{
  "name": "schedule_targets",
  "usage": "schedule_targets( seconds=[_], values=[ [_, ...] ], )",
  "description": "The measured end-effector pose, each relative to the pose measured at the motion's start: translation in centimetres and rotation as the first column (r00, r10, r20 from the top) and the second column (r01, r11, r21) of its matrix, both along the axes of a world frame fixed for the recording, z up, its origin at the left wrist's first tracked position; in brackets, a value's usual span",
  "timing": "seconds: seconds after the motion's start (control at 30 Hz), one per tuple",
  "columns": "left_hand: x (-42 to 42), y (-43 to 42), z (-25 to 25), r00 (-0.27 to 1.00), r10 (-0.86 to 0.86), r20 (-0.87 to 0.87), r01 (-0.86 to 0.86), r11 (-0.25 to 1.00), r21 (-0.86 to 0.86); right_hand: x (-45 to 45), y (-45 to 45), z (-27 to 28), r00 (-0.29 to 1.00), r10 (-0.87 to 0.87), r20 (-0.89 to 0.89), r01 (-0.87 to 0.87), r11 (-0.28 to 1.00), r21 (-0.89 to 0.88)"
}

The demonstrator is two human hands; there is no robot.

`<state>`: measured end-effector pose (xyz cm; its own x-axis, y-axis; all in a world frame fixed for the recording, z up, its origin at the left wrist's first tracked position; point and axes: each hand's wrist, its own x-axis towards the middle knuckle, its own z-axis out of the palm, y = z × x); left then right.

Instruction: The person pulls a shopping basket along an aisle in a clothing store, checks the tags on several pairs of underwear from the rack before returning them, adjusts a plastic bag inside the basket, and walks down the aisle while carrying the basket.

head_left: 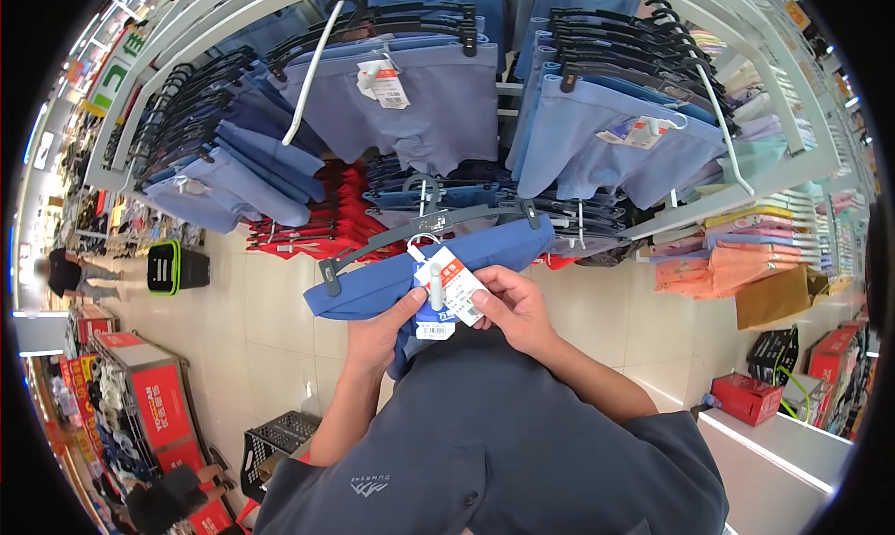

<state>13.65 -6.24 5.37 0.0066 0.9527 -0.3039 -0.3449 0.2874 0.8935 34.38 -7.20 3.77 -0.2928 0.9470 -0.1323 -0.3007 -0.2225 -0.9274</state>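
Observation:
A pair of blue boxer briefs [362, 290] hangs clipped to a black hanger [378, 247] in front of my chest. My left hand [380, 335] is closed on the briefs, its thumb at the edge of a blue label [434, 328] with a barcode. Between the thumb and fingers of my right hand [515, 309] is a white and red price tag [459, 291], which partly covers the label. A pale security pin [435, 288] sticks out beside the tag.
Ahead stands a white metal rack [811, 162] with grey-blue briefs [322, 92] on black hangers. Red garments [345, 199] hang lower down. To the left are a black and green basket [177, 267] and red boxes [154, 395]; a black crate [280, 442] sits near my left elbow.

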Motion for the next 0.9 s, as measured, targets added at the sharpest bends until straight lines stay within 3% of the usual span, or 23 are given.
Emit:
schedule_targets(
  seconds=[0.27,0.47,0.5,0.6,0.9],
  values=[
    [-0.8,-0.7,0.1,0.997,0.067,-0.040,-0.067,0.998,0.004,-0.1,-0.3,-2.5,0.992,-0.041,-0.118,0.045,0.999,0.030],
    [-2.9,-0.6,0.5,0.996,0.090,-0.025,-0.089,0.996,0.030,-1.5,-0.5,-1.3,0.979,-0.110,-0.173,0.120,0.992,0.049],
    [-3.1,-0.4,0.9,0.997,0.082,0.002,-0.082,0.995,0.055,-2.0,-0.6,-0.4,0.973,-0.151,-0.176,0.150,0.989,-0.020],
    [-4.0,-0.2,1.9,0.998,0.056,0.038,-0.059,0.996,0.072,-3.1,-1.3,-1.7,0.962,-0.159,-0.221,0.182,0.979,0.091],
    [-9.7,-1.3,1.3,0.998,0.019,0.056,-0.024,0.996,0.089,-8.9,-3.3,-0.8,0.962,-0.224,-0.154,0.239,0.967,0.091]
  ],
)
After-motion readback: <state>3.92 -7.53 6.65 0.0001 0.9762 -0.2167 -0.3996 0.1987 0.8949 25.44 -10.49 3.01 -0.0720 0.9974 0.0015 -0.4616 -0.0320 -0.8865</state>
